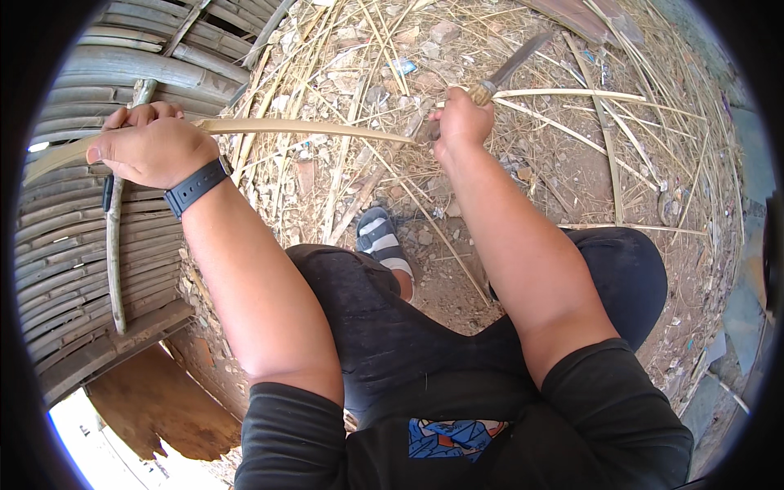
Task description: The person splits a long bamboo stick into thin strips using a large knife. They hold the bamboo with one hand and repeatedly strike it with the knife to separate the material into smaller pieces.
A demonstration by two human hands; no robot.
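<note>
My left hand, with a dark watch at the wrist, is closed around a long pale bamboo strip. One end of the strip sticks out to the left of that hand. The rest runs nearly level across to my right hand. That hand is wrapped round the handle of a long knife, its blade pointing up and to the right, away from me. Where the strip meets the right hand, the fingers hide how they touch. Thin pale strips extend to the right beyond it; whether they join the held strip I cannot tell.
A slatted bamboo wall rises on the left, with a thin pole against it. Loose split strips, stones and scraps litter the dirt ground. My sandalled foot is between my arms. A brown sheet lies lower left.
</note>
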